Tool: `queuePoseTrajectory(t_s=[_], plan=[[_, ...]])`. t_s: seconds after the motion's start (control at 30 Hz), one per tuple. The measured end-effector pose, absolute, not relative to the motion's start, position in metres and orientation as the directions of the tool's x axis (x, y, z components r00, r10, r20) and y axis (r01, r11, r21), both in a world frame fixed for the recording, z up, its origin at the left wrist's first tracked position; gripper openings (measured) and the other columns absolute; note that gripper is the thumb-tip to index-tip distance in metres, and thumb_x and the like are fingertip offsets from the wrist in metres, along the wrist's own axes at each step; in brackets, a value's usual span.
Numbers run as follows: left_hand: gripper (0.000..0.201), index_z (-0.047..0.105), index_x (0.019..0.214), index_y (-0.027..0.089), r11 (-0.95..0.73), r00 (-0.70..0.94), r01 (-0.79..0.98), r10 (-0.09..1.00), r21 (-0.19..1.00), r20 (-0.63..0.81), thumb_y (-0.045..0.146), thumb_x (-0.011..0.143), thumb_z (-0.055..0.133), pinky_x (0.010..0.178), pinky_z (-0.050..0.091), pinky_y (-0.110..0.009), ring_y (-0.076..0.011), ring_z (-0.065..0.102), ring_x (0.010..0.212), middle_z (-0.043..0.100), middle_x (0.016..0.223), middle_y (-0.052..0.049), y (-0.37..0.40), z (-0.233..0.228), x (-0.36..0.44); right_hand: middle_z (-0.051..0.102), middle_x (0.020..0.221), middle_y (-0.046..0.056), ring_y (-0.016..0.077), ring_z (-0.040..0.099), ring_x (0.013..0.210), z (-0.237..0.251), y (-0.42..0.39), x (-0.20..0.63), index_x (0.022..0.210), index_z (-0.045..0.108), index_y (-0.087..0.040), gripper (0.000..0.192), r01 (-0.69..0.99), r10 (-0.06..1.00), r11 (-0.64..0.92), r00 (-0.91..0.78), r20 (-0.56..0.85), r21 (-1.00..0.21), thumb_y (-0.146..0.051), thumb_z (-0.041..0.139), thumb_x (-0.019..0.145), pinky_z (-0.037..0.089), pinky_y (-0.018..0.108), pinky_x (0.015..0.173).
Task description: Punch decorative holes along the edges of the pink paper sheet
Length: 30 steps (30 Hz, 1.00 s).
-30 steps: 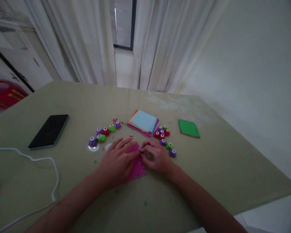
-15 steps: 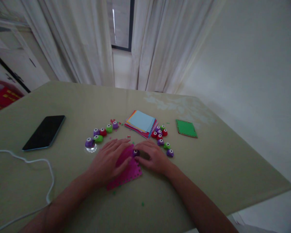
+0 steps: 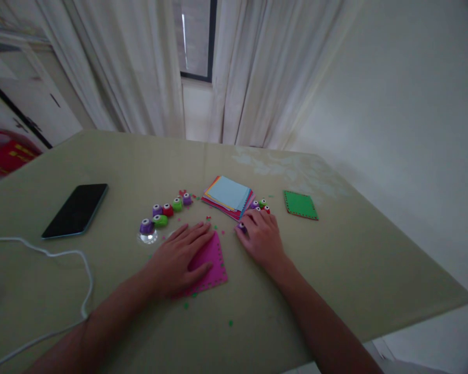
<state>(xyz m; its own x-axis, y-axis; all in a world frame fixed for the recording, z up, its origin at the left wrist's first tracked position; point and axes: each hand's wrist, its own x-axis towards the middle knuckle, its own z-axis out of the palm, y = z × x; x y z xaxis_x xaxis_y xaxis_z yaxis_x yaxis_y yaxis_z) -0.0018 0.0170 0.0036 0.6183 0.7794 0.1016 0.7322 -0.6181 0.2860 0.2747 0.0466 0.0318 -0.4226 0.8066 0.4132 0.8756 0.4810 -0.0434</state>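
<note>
My left hand (image 3: 177,259) lies flat, fingers spread, on a pink sheet of paper (image 3: 215,257) with small holes punched along its edges. Between the thumb and fingers of my right hand (image 3: 263,236) is a small purple paper punch (image 3: 242,226) with an eye-like top, just right of the sheet. Beyond that hand sit more punches, among them a green one (image 3: 262,202), partly covered by my fingers. At the left stands another group, with a purple punch (image 3: 146,226) and a red punch (image 3: 167,210).
Behind my hands is a stack of coloured paper (image 3: 228,194). A green punched sheet (image 3: 300,204) lies to the right. At the left are a black tablet (image 3: 76,210) and a white cable (image 3: 89,280). Tiny paper cut-outs (image 3: 230,323) are scattered on the table (image 3: 354,259).
My right hand has moved right, away from the pink sheet's edge, carrying the purple punch toward the right group of punches. My left hand stays on the sheet.
</note>
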Motion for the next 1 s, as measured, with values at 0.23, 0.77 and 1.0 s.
queuePoseTrajectory(t_s=[0.23, 0.77, 1.0], plan=[[0.072, 0.037, 0.169, 0.02, -0.652, 0.631, 0.707, 0.756, 0.272, 0.174, 0.052, 0.106, 0.052, 0.132, 0.028, -0.054, -0.0301, 0.039, 0.16, 0.036, 0.174, -0.011, 0.014, 0.0, 0.0, 0.068, 0.132, 0.017, 0.0362, 0.057, 0.118, 0.029, 0.047, 0.277, 0.111, 0.072, -0.021, 0.016, 0.928, 0.855, 0.352, -0.267, 0.445, -0.119, -0.015, 0.071, 0.096, 0.04, 0.051, 0.1], [0.074, 0.049, 0.161, 0.019, -0.656, 0.614, 0.702, 0.755, 0.278, 0.23, 0.042, 0.093, 0.066, 0.121, 0.045, -0.058, -0.0401, 0.052, 0.15, 0.054, 0.163, -0.018, 0.01, -0.005, 0.004, 0.075, 0.119, 0.015, 0.0288, 0.071, 0.108, 0.057, 0.098, 0.085, 0.118, 0.068, -0.012, 0.02, 0.578, 0.589, 0.808, -0.795, 0.148, -0.111, -0.021, 0.067, 0.1, 0.058, 0.04, 0.093], [0.062, 0.061, 0.15, 0.015, -0.634, 0.596, 0.7, 0.773, 0.33, 0.22, 0.05, 0.099, 0.062, 0.119, 0.046, -0.062, -0.0417, 0.063, 0.139, 0.068, 0.147, -0.02, 0.009, 0.002, 0.007, 0.074, 0.114, 0.009, 0.0237, 0.069, 0.102, 0.057, 0.089, 0.131, 0.109, 0.066, -0.02, 0.016, 0.644, 0.751, 0.66, -0.573, 0.327, -0.386, -0.021, 0.072, 0.094, 0.055, 0.034, 0.089]])
